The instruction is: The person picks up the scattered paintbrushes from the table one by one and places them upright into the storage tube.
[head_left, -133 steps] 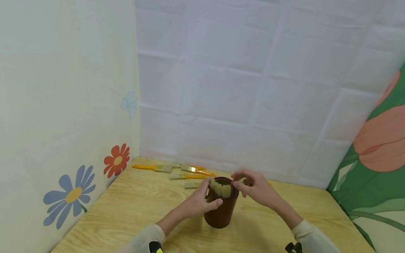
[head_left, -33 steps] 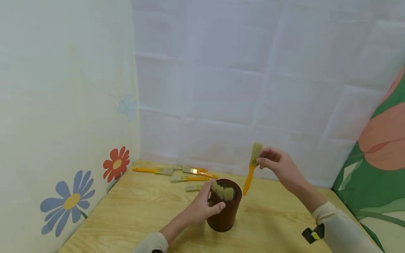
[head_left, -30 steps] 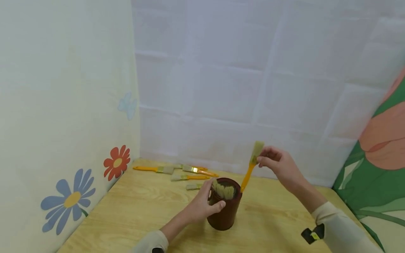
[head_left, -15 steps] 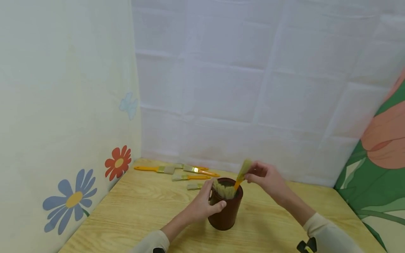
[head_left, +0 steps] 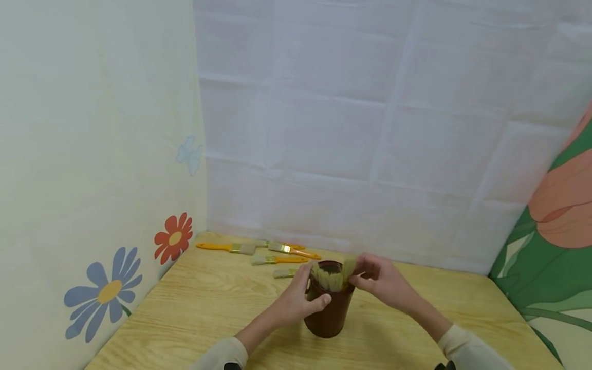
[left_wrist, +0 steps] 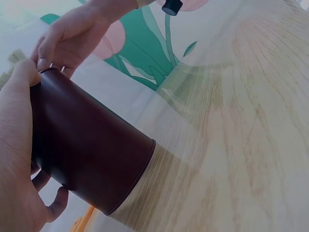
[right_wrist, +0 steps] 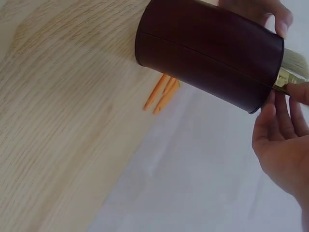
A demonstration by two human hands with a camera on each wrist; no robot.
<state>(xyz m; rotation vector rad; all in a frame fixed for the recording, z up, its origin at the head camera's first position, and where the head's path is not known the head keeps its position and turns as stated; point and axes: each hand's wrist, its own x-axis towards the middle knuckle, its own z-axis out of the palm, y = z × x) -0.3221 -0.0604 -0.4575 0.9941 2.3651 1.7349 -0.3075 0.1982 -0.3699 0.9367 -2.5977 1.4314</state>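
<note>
A dark brown cylindrical cup [head_left: 328,314] stands upright on the table. My left hand [head_left: 292,299] grips its left side near the rim, thumb in front, and the left wrist view shows the fingers curled round the cup wall. Several paintbrush bristle heads [head_left: 327,278] stick up out of the cup. At the cup's right rim my right hand [head_left: 381,280] pinches a paintbrush [head_left: 349,265], bristles up, its handle down inside the cup and hidden. In the right wrist view the thumb and fingers meet at the brush's metal ferrule [right_wrist: 284,78].
Several orange-handled paintbrushes [head_left: 279,260] lie on the wooden table [head_left: 199,303] behind and left of the cup. A white cloth backdrop [head_left: 296,154] rises at the table's far edge. Flower-printed panels [head_left: 108,290] stand on both sides.
My right hand has brought a paintbrush from right of the cup, over the rim and down inside, handle first. The left hand keeps its grip on the cup.
</note>
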